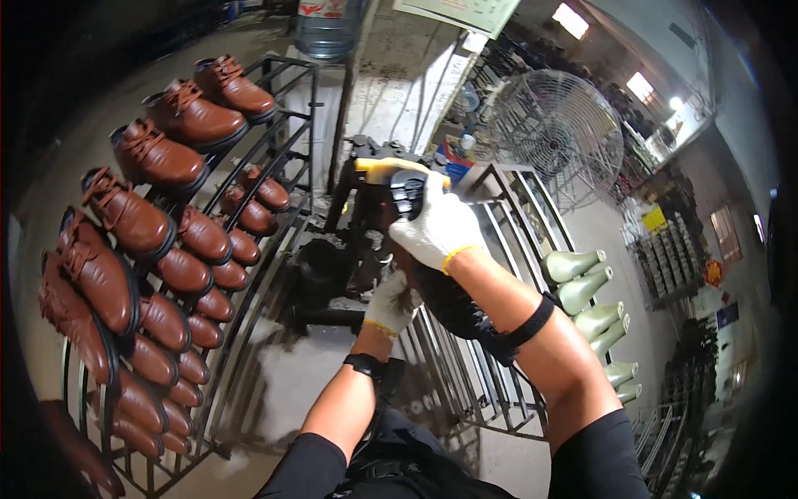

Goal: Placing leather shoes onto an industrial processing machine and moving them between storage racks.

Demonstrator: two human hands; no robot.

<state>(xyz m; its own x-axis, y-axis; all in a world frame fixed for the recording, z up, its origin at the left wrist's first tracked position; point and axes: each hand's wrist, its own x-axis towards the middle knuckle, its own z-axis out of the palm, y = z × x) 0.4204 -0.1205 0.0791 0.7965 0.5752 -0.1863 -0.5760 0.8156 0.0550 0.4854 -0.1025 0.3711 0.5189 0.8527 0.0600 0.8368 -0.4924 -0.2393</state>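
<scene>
Both of my hands wear white gloves with yellow cuffs. A shoe (453,303) with a black, treaded sole is tilted in front of me, sole facing up toward me. My right hand (440,223) is wrapped round it near the heel. Lower down, my left hand (391,303) grips the shoe from its left side, with its fingers partly hidden. The heel end is against a dark machine (357,224) with a yellow band (378,170) at its top. Most of the shoe's upper is hidden behind the sole and my hands.
At left, a black metal rack (314,91) carries several rows of brown lace-up shoes (145,220). Another rack (507,399) on the right bears several pale green shoe lasts (586,291). Beyond stand a large caged fan (557,137) and a water bottle (327,33).
</scene>
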